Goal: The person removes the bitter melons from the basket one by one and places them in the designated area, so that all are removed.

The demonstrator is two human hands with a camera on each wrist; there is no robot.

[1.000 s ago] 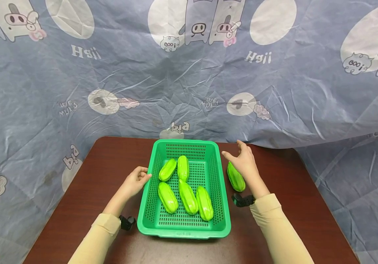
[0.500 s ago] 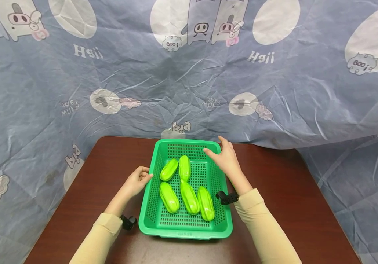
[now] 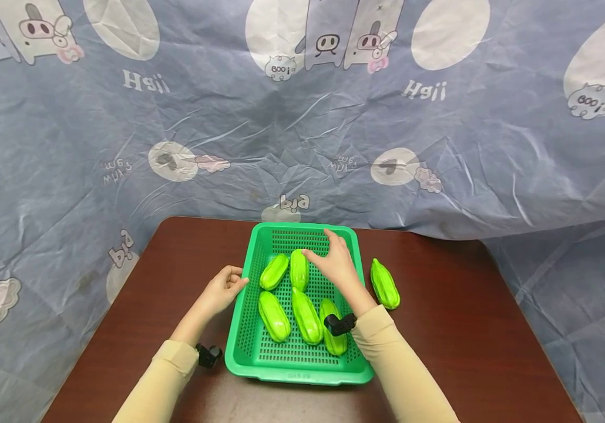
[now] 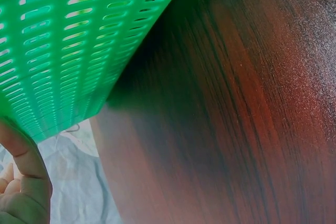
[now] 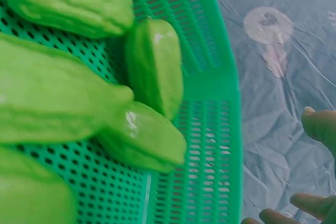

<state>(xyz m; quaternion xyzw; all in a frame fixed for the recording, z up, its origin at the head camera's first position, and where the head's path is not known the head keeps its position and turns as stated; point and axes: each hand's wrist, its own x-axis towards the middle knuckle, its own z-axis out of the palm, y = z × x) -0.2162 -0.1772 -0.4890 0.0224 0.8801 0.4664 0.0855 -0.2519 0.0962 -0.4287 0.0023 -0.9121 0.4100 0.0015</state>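
A green plastic basket with slotted walls stands on the table, holding several glossy, bright green, ridged oblong fruits. At its left side my left hand grips the rim between thumb and curled fingers; the left wrist view shows that hand at the edge of the slotted wall. Over the inside of the basket, toward its far right, hovers my right hand, thumb and fingers spread with nothing between them. One more green fruit lies on the table just right of the basket.
The dark red-brown wooden table extends on both sides of the basket. Behind and around it hangs a grey-blue cloth with cartoon prints. A black wrist camera sits on the left wrist, another on the right.
My right hand has moved left from above the loose fruit, over the right rim, to above the basket's inside, uncovering that fruit. My left hand stays at the rim.
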